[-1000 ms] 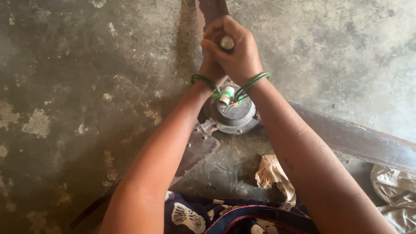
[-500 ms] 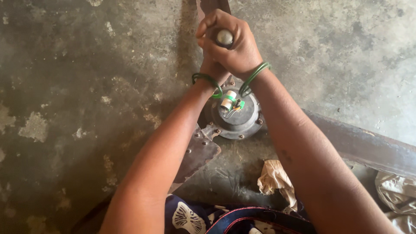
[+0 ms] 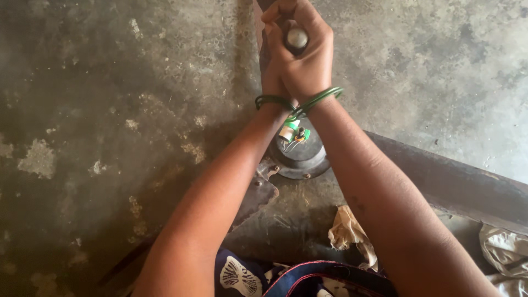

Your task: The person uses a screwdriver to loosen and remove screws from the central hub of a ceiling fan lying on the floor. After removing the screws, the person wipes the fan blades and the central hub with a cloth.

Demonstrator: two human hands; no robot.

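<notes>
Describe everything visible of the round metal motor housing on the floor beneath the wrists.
The round motor housing is dark grey metal, dusty and worn, with small bolts along its rim. It sits on the stained concrete floor, with long dark fan blades reaching out from it. Green, white and orange wired parts stand on top. Both forearms cross above it, partly hiding it; neither clasped hand touches it.

your right hand (image 3: 308, 60) wraps a smooth, shiny metal rod end (image 3: 297, 37). glossy green bangles (image 3: 319, 100) circle your wrists above the dull, dusty metal motor housing (image 3: 302, 159). the concrete floor (image 3: 110, 110) looks rough, stained and matt, with crumpled cloth (image 3: 349, 234) nearby.
</notes>
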